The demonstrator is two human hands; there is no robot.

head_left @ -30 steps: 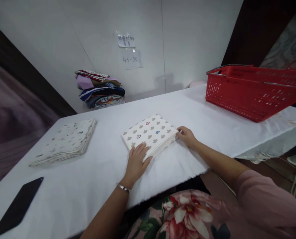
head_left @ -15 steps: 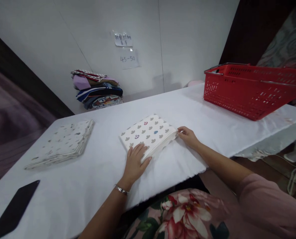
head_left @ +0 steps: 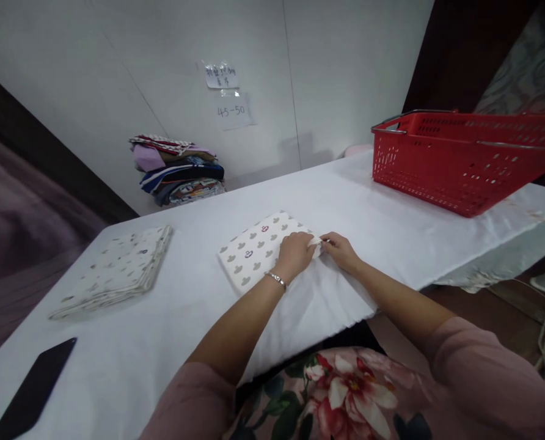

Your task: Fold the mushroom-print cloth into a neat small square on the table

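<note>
A folded white cloth [head_left: 258, 247] printed with grey mouse-head shapes lies on the white-covered table [head_left: 199, 256] in front of me. My left hand [head_left: 296, 252], with a bracelet at its wrist, is over the cloth's right part, its fingers curled and pinching the fabric near the right corner. Close beside it, my right hand [head_left: 341, 249] pinches the same corner between thumb and fingers. The left hand and forearm hide the cloth's near right side.
At the left lies a second folded patterned cloth [head_left: 117, 263], with a dark flat panel [head_left: 36, 388] nearer me. A stack of folded fabrics [head_left: 178, 168] stands against the wall. A red plastic basket [head_left: 456, 165] sits at the right. Paper signs [head_left: 233, 111] hang on the wall.
My left hand has moved from the cloth's near edge, where it lay spread, rightward to the right corner and closed on the fabric. My right hand stays at that corner.
</note>
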